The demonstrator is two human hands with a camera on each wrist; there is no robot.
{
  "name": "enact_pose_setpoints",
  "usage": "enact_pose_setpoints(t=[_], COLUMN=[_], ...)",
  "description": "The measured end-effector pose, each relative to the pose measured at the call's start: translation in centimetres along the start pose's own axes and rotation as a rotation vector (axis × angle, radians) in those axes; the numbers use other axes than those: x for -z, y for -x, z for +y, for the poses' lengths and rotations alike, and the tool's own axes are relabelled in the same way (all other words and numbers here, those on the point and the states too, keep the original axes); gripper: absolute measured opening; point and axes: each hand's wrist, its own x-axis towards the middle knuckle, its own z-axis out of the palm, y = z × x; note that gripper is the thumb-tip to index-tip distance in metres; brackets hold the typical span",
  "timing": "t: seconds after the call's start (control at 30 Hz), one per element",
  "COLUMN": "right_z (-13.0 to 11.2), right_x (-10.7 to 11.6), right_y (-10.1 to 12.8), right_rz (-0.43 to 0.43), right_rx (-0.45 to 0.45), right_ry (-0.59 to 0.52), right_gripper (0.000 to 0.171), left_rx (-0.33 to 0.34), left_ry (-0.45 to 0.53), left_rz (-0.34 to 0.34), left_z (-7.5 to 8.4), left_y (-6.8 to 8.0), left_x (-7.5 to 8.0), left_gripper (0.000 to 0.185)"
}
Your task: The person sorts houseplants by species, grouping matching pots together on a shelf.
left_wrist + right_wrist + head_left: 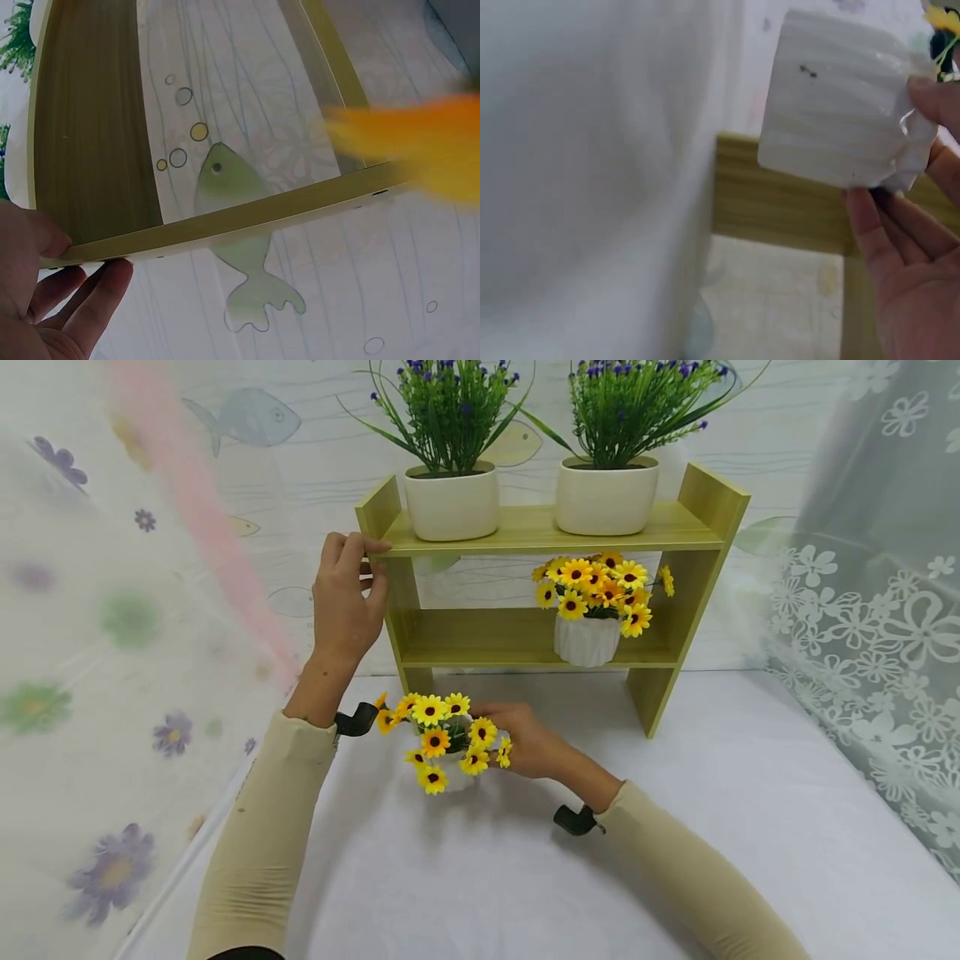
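Observation:
A yellow-green wooden shelf (525,531) stands on a white table (750,793). My left hand (369,562) grips the left end of its top board; in the left wrist view the left hand (71,259) has the thumb above the board edge (247,217) and the fingers below it. My right hand (501,731) holds a white pot of yellow sunflowers (438,743) in front of the shelf, a little above the table. In the right wrist view the pot (840,105) is tilted, with my fingers (885,225) around its base.
Two white pots of purple flowers (452,497) (607,493) stand on the top board. Another sunflower pot (588,635) sits at the right of the lower board. A lace curtain (877,610) hangs at the right and a flowered sheet (90,652) at the left.

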Motion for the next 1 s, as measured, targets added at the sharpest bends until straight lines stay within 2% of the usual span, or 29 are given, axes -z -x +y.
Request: enact_pose_setpoints(t=[0.1,0.27,0.4,0.43,0.73,0.8,0.87,0.9,1.0], right_z=[0.0,-0.5,-1.2,-1.3,-2.1,-2.1,-2.0,-2.0,-1.7], right_x=[1.3,3.6,5.6,6.1,9.5,10.0,10.4,10.5,10.8], right_y=[-0.3,-0.8,-1.3,-1.5,-3.1,-3.6,-4.1,-4.3,-4.7], right_rz=[0.023,0.033,0.013,0.011,0.014,0.014,0.022,0.028,0.053], right_rx=[0.045,0.026,0.008,0.015,0.065,0.084,0.131,0.152,0.192], right_ry=[0.001,0.042,0.056,0.059,0.054,0.062,0.068,0.074,0.089], right_gripper=[0.030,0.030,0.038,0.042,0.047,0.047,0.034,0.041,0.083], left_rx=[-0.004,-0.003,0.002,0.003,-0.009,-0.011,-0.010,-0.007,0.001], left_ry=[-0.004,-0.005,-0.011,-0.012,-0.011,-0.011,-0.015,-0.019,-0.027], left_rz=[0.000,0.000,-0.004,-0.005,-0.009,-0.008,-0.010,-0.012,-0.022], left_z=[0.0,0.0,0.0,0.0,-0.1,0.0,0.0,0.1,0.1], left_y=[0.0,-0.1,-0.1,-0.1,-0.2,-0.2,-0.2,-0.2,-0.2], left_x=[0.0,0.0,0.0,0.0,0.1,0.2,0.2,0.2,0.3], left_gripper=[0.021,0.020,0.020,0.020,0.020,0.020,0.020,0.020,0.021])
